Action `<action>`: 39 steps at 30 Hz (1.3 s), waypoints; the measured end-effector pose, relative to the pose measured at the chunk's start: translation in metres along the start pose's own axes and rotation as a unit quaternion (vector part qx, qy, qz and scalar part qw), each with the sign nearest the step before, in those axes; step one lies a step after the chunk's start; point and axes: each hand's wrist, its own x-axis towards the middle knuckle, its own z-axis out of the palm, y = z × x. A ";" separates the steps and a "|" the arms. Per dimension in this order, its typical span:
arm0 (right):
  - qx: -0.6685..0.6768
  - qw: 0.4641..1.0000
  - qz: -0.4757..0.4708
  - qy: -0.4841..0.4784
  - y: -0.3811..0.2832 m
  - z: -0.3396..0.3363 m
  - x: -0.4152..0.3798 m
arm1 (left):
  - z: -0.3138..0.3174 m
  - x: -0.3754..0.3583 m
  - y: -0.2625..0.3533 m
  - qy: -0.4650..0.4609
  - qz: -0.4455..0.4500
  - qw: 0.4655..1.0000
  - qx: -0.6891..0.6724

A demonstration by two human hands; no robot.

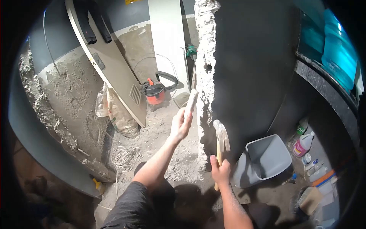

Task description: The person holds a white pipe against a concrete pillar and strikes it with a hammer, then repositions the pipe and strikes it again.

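Note:
A pale, dusty, bar-like tool [191, 100] rises from my left hand [180, 124], whose fingers are wrapped round its lower part. Its upper end is beside the rough, broken edge of the wall [206, 49]. My right hand [221, 171] grips the wooden handle of a claw hammer [221, 134], which stands head up, just right of the wall edge's lower part. The two tools are apart. Whether the bar's tip touches the wall cannot be told.
Rubble [179, 164] lies below the wall edge. A grey bin [268, 156] stands right, near bottles [303, 144]. Behind at left are a red vacuum [155, 93], a leaning door [114, 72], a sack [122, 116] and coiled cord [124, 157].

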 end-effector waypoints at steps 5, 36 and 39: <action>0.102 0.987 -0.086 -0.090 0.055 0.012 -0.007 | 0.003 -0.032 -0.007 -0.043 0.083 0.990 0.107; 0.236 0.966 -0.062 -0.089 -0.008 0.010 -0.028 | 0.002 -0.075 -0.003 -0.139 0.054 0.986 0.076; 0.230 0.968 -0.053 -0.090 -0.005 0.007 -0.027 | 0.003 -0.072 0.001 -0.142 0.044 0.984 0.097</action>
